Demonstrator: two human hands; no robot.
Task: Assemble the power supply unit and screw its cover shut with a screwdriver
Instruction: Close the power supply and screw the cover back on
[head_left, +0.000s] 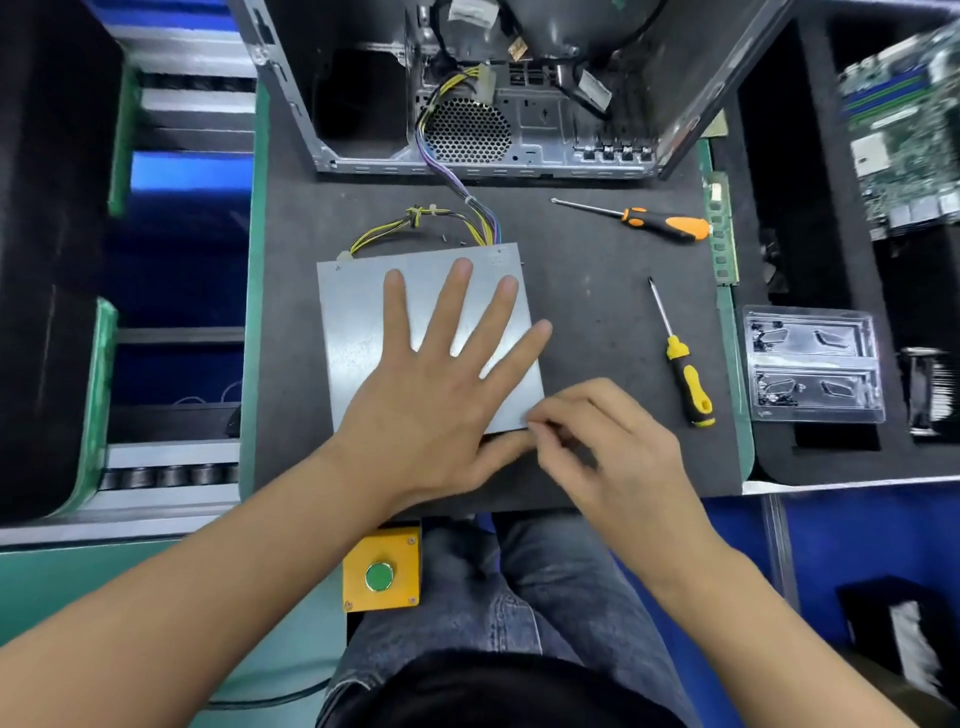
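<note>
No writing is legible anywhere. At frame centre the power supply unit (363, 332) lies on the dark tabletop (597, 312), its grey cover up. The left hand (441, 384) presses flat on it, fingers spread. The right hand (608, 441), blurred, curls its fingers at the cover's lower-right corner; what they pinch I cannot tell. Two screwdrivers lie right of it: an orange-handled screwdriver (654, 221) and a yellow-handled screwdriver (683, 364). One open computer case (467, 104) stands above, one yellow button box (382, 569) below, one clear plastic tray (815, 364) right.

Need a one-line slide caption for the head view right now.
Left hand pressed flat on the grey metal power supply cover; right hand pinching at its near corner; yellow-handled screwdriver unused.
</note>
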